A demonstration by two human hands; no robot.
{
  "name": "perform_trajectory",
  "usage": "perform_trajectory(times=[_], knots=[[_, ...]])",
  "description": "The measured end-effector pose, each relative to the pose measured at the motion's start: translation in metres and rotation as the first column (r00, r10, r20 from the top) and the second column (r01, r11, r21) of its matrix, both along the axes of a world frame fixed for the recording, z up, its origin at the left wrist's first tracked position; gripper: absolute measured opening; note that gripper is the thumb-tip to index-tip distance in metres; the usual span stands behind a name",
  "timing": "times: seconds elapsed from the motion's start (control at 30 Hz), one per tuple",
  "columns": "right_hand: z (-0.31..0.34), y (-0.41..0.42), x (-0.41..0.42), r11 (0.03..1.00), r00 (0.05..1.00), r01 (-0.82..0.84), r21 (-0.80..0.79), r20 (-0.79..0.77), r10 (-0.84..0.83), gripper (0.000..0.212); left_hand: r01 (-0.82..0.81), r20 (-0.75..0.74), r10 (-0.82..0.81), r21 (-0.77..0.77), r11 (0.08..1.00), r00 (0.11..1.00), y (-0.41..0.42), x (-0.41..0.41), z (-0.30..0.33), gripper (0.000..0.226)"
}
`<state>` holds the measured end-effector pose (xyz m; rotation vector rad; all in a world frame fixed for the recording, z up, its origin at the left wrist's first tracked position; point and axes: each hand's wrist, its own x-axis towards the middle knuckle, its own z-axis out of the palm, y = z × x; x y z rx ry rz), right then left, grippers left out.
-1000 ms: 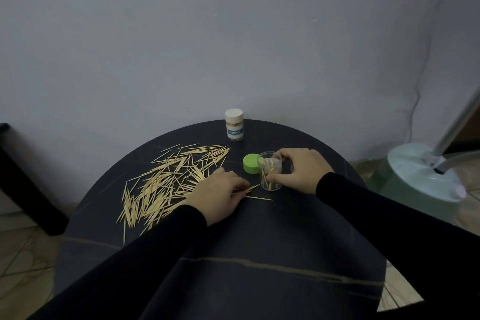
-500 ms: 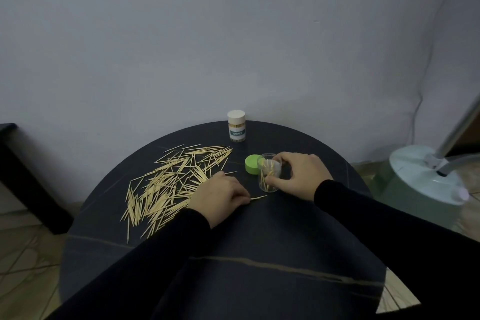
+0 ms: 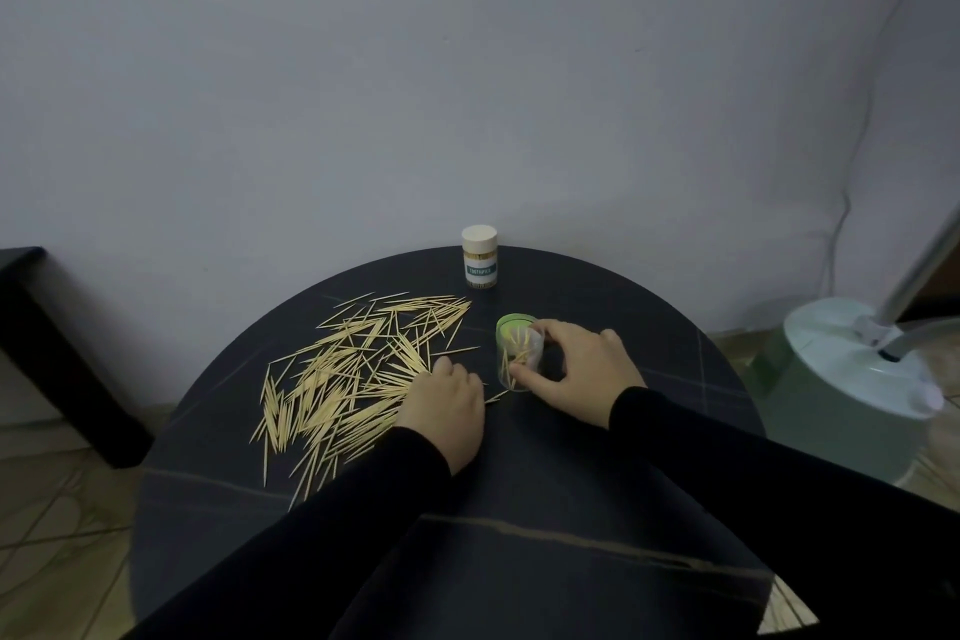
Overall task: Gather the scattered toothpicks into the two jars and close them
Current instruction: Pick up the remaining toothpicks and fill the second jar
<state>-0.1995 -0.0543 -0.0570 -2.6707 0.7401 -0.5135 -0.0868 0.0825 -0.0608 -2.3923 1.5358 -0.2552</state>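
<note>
Two jars stand on the round dark worktop (image 3: pixel 519 509): a capped one (image 3: pixel 480 256) at the far edge, and a clear open one (image 3: pixel 518 353) gripped between thumb and fingers of the right hand (image 3: pixel 576 369). A few toothpicks stand inside it, and the green lid (image 3: pixel 506 325) lies just behind. The left hand (image 3: pixel 447 411), fingers curled, rests at the near edge of the scattered toothpicks (image 3: pixel 353 374); what it pinches I cannot tell.

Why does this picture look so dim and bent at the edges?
Head view: dim, even light, no glare; wide-angle bend curves the round table and floor; clear jar in the right hand looks soft; scattered toothpicks stay fairly sharp.
</note>
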Motion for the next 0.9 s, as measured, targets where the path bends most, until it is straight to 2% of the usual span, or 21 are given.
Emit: perform_trajectory(times=[0.1, 0.23, 0.33, 0.5, 0.63, 0.73, 0.9], knots=[[0.000, -0.001, 0.003, 1.000, 1.000, -0.007, -0.007, -0.018, 0.007, 0.060, -0.033, -0.131, 0.021, -0.085, 0.996, 0.991, 0.007, 0.013, 0.007, 0.028], [0.001, -0.001, 0.006, 1.000, 0.999, -0.017, 0.005, -0.052, 0.017, 0.065, -0.127, -0.398, 0.001, -0.290, 0.949, 0.917, 0.014, 0.028, 0.025, 0.018], [0.002, 0.001, 0.007, 0.999, 0.997, -0.033, 0.019, -0.063, 0.035, 0.063, -0.169, -0.469, -0.013, -0.343, 0.924, 0.883, 0.014, 0.031, 0.023, 0.017], [0.006, 0.010, 0.009, 0.998, 0.995, -0.066, 0.013, -0.067, 0.067, 0.060, -0.326, -0.584, 0.024, -0.419, 0.847, 0.812, 0.007, 0.036, 0.015, 0.013], [0.006, 0.016, 0.011, 0.995, 0.993, -0.102, 0.011, -0.060, 0.103, 0.062, -0.371, -0.615, -0.015, -0.495, 0.786, 0.788, 0.005, 0.041, 0.010, 0.023], [0.006, 0.019, 0.013, 0.994, 0.992, -0.110, 0.005, -0.063, 0.110, 0.061, -0.355, -0.554, -0.017, -0.556, 0.752, 0.832, 0.004, 0.041, 0.018, 0.029], [0.007, 0.026, 0.014, 0.990, 0.988, -0.143, -0.002, -0.053, 0.143, 0.054, -0.279, -0.399, -0.117, -0.794, 0.539, 0.910, 0.011, 0.042, 0.038, 0.027]])
